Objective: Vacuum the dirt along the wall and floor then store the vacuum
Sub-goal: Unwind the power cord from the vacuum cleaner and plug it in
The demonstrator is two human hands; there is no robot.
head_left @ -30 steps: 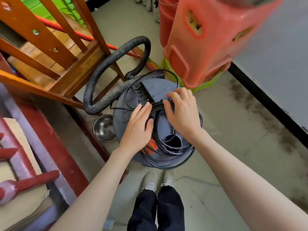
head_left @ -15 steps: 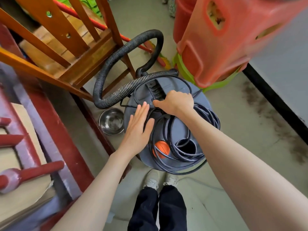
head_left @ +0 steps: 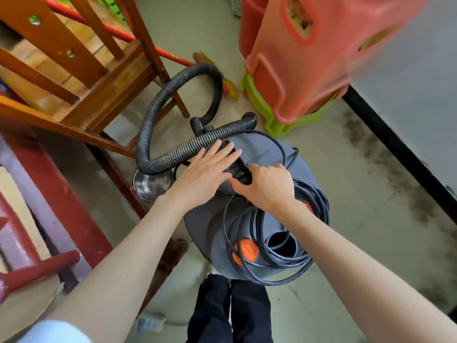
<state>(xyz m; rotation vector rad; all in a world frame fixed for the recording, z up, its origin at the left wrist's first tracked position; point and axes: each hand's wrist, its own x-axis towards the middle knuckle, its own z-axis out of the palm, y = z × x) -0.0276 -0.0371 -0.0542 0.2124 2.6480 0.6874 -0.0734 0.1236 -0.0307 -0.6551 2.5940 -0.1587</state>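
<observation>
Sliding forward, your left hand (head_left: 206,173) now lies flat, fingers straight, on the vacuum (head_left: 249,194) lid beside the hose (head_left: 173,157); your right hand (head_left: 268,186) curls round its black handle (head_left: 238,167). Lift crooked and the loose cord (head_left: 284,258) spills off.

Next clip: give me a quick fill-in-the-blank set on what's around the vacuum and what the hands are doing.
1. The black power cord lies coiled on top of the grey ____.
2. The right hand grips the vacuum's black ____.
3. Left of the vacuum cleaner, a ____ bowl sits on the floor.
4. The left hand rests ____ on the lid.

Missing: vacuum cleaner; handle; metal; flat
</observation>
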